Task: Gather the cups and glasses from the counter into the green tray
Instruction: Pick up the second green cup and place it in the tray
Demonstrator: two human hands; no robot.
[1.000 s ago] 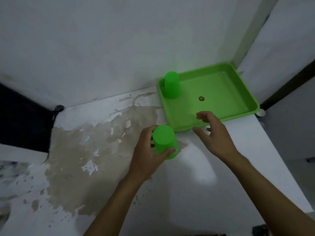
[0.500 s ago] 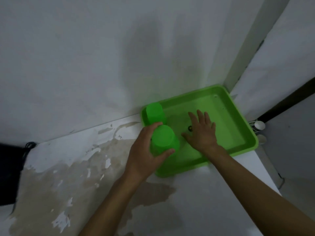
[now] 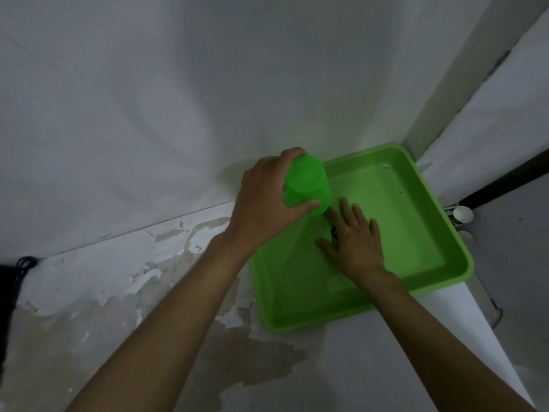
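1 green cup (image 3: 307,185) shows, upside down, gripped in the left hand (image 3: 267,203) with the thumb and fingers clamped around its sides. It sits at the far-left corner of the green tray (image 3: 430,251), over the tray's floor; whether it rests on the floor or on something beneath it cannot be told. There is 1 tray, standing on the counter (image 3: 118,292) in the corner where 2 white walls meet. The right hand (image 3: 353,248) lies palm down on the tray's floor, its fingers straight and slightly spread, gripping nothing, its fingertips just beside the cup. A small dark spot (image 3: 334,232) on the tray floor peeks out at the edge of that hand. Beyond the tray's right rim, 2 small white round objects (image 3: 462,214) stand below counter level. The counter's paint is peeling and stained in patches.
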